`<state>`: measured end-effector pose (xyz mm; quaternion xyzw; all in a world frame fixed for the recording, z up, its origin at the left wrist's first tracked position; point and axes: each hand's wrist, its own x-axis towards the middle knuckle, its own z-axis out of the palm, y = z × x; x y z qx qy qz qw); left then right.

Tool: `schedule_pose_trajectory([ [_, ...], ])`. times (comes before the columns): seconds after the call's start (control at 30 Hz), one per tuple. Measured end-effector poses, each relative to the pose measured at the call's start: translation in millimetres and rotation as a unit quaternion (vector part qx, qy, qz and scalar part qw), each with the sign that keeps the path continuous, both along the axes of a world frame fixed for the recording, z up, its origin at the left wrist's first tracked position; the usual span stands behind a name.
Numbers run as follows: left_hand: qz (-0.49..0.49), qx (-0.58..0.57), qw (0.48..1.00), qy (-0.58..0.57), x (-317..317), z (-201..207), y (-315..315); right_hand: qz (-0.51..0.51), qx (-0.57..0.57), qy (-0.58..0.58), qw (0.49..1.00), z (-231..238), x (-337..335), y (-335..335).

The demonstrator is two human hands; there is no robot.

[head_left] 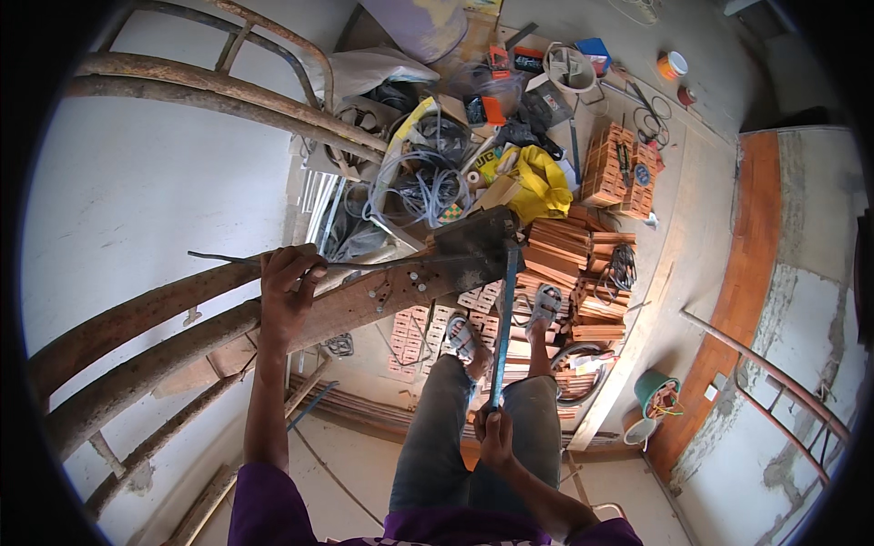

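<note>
My left hand [288,287] is closed around a thin dark metal rod [217,257], near its bent left end. The rod runs to the right above a wooden plank [350,308] studded with several bolts or pegs. At the plank's right end is a dark metal plate [469,238]. Low in front of me, my right hand [494,439] is wrapped around the near end of a long blue metal bar [503,337]. The bar's far end meets the dark plate by the rod's end; whether it grips the rod I cannot tell.
Rusty scaffold tubes [155,359] cross the left side. My sandalled feet are among perforated bricks [412,341] and stacked clay tiles [553,250]. Beyond lie a yellow bag [543,182], coiled clear hose [419,196] and tool boxes. A green bucket [657,393] stands at the right.
</note>
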<state>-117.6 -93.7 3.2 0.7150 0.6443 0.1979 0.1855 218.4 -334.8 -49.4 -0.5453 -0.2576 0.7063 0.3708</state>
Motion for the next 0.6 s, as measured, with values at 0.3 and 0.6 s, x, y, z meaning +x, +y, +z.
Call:
schedule_pose_trajectory([
  [0.3, -0.007, 0.022, 1.000, -0.008, 4, -1, -2, -0.107, -0.056, 0.074, 0.990, 12, -69, -7],
  [0.6, -0.027, 0.054, 0.998, 0.000, -7, 3, 3, 0.052, 0.049, -0.075, 0.995, 5, 38, 20],
])
